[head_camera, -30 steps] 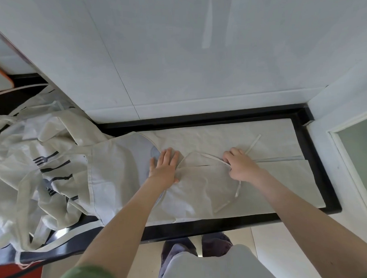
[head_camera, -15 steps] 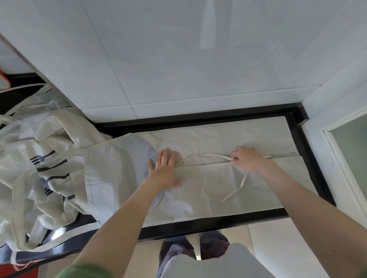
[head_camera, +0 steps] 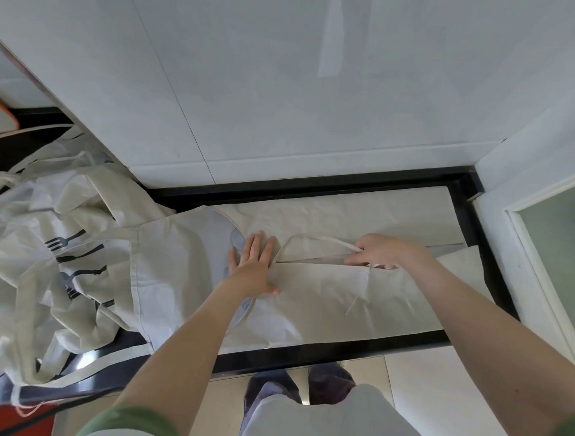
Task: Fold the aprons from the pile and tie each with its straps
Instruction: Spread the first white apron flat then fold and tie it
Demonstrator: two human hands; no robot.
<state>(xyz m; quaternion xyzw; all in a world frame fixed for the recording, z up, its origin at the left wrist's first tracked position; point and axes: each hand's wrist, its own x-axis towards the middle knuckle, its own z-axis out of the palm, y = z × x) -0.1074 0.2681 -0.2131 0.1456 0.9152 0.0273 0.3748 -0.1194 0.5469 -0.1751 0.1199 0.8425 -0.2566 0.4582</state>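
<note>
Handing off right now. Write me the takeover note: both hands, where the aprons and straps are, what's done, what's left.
Left hand: flat, fingers straight, pressing the spread apron onto the black counter.
Right hand: fingers curled, pinching the strap at the apron's middle line.
Pile of aprons: heaped at the left end of the counter, unfolded.
Done: the near long side of the spread apron lies folded up to the middle.
Left: finish folding this apron, tie it with its straps, then work through the pile.
</note>
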